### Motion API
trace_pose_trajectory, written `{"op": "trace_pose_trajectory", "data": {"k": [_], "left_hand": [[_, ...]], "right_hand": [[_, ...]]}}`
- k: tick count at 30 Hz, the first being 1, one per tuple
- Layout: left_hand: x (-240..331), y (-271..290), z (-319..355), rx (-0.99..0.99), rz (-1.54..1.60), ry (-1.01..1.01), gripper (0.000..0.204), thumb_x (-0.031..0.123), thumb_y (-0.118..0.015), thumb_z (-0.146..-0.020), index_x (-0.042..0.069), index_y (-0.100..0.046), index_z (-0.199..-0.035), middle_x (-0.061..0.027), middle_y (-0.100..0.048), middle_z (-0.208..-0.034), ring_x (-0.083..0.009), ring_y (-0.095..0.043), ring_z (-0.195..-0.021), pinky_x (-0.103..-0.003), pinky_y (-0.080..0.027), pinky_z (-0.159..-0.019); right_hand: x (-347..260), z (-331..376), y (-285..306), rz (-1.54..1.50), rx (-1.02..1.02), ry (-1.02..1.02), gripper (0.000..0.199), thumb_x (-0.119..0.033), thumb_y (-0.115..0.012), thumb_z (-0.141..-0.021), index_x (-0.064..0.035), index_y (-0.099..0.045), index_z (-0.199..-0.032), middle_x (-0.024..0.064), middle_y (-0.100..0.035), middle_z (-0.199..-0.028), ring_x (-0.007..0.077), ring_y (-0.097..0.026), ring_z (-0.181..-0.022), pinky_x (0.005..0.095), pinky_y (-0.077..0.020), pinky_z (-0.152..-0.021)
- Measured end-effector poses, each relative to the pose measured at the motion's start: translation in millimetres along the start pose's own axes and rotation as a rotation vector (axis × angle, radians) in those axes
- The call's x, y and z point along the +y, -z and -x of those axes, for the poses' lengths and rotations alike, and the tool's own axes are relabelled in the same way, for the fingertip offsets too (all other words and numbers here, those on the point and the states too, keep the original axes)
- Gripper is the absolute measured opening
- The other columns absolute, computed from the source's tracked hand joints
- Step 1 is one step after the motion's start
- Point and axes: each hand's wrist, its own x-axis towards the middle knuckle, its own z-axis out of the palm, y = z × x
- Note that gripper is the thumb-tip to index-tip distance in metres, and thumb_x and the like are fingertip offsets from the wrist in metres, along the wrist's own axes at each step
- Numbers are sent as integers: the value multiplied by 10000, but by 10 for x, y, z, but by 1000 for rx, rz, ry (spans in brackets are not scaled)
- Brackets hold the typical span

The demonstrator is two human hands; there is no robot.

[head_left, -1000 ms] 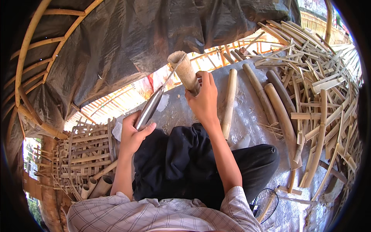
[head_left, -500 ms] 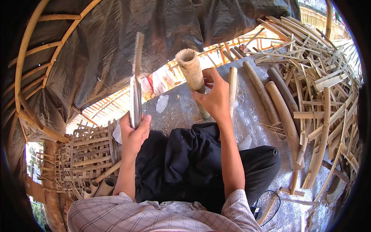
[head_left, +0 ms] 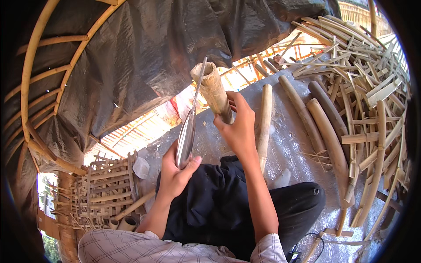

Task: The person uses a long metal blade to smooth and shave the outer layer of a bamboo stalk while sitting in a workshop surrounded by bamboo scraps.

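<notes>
shirt: checked sleeves (head_left: 131, 247) at bottom edge, both forearms rise from there
legs: dark trousers (head_left: 228, 210), person seated on silvery sheet (head_left: 298, 144) on the ground
left hand: left hand (head_left: 175, 175) above lap, grip closed round handle of big knife (head_left: 187, 131); thumb wrapped over front
knife: long steel blade, points up and away, tip touching rim of bamboo tube (head_left: 213, 91)
right hand: right hand (head_left: 239, 127) just right of knife, grip closed round lower end of bamboo tube, fingers curled on its far side
bamboo tube: short, pale, hollow, open end up, tilted a bit left; held up off the sheet, between the two hands and above the lap; blade edge laid across its mouth
left of lap: woven bamboo lattice (head_left: 103, 188) on ground, short cut bamboo rings (head_left: 125, 223) just beside it
right of hands: pale bamboo pole (head_left: 265, 118) lying on sheet just beside right wrist; three thicker bamboo poles (head_left: 326, 131) further right, side by side
far right: heap of split bamboo strips (head_left: 364, 79), loose, crossing each other
far: black tarp (head_left: 144, 57) hung over bent bamboo frame (head_left: 30, 74), sunlit slats below its edge
</notes>
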Motion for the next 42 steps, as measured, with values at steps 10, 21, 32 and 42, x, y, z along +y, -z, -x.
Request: {"op": "trace_pose_trajectory", "data": {"k": [10, 21, 32, 42], "left_hand": [[-80, -125, -2, -572, 608, -5, 191, 182, -614, -915, 64, -483, -988, -102, -554, -683, -237, -587, -612, -385, -475, -735], [141, 136, 251, -461, 809, 82, 203, 46, -572, -852, 10, -395, -942, -111, -448, -616, -170, -448, -385, -307, -444, -295], [106, 353, 460, -492, 793, 120, 158, 58, -548, -880, -1, -420, -953, -106, -460, -620, -155, -451, -391, -293, -441, -311], [9, 430, 439, -491, 837, 129, 168, 102, -576, -939, 4, -440, -945, -91, -464, -617, -136, -452, -399, -275, -413, -316]], "right_hand": [[-77, -23, -54, 7, -12, -18, 502, 55, -744, -696, 18, -612, -1179, 221, -669, -1080, 405, -671, -1000, 420, -533, -873], [-150, 104, -188, 50, -33, -15, 505, 40, -792, -707, -2, -619, -1180, 199, -679, -1110, 381, -682, -1024, 420, -529, -925], [-248, 268, -271, 68, -93, 45, 504, 53, -796, -697, -9, -598, -1157, 185, -637, -1085, 418, -631, -1005, 471, -521, -853], [-233, 265, -300, 72, -131, 25, 518, 24, -830, -684, -18, -604, -1149, 184, -642, -1084, 418, -642, -995, 464, -530, -844]]}}
